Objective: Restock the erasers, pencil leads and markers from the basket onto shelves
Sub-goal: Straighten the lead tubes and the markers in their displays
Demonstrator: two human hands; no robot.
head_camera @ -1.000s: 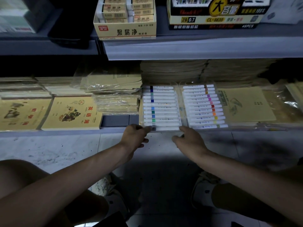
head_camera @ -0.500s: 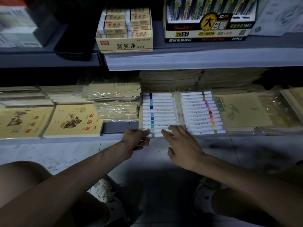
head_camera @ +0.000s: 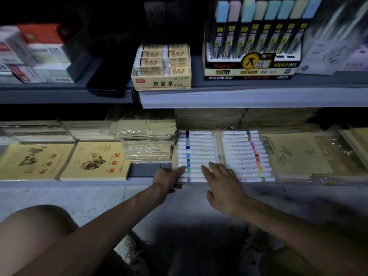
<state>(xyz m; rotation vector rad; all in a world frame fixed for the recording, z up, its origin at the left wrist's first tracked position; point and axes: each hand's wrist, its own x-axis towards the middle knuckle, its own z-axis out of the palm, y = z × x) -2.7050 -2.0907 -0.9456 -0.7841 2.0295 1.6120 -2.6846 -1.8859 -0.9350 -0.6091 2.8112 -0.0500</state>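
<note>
A clear plastic pack of white markers (head_camera: 223,152) with coloured bands lies flat on the bottom shelf (head_camera: 79,183), in two rows. My left hand (head_camera: 169,179) grips the pack's front left corner, thumb on top and fingers under the edge. My right hand (head_camera: 223,182) lies flat on the pack's front middle, with straight fingers pressing on the markers. On the upper shelf (head_camera: 249,96) stand a yellow box of erasers (head_camera: 162,66) and a display box of pencil leads (head_camera: 253,46). The basket is not in view.
Yellow exercise books (head_camera: 95,161) and wrapped stacks of them (head_camera: 147,140) lie left of the markers, and a sketch pad (head_camera: 294,152) lies to the right. Small boxes (head_camera: 33,54) sit on the upper left shelf. My knees and shoes are over the tiled floor (head_camera: 59,196) below.
My right hand slid from the pack's front edge up onto its top, fingers flattening. The left hand stayed at the front left corner. The camera tilted up, showing more of the upper shelf.
</note>
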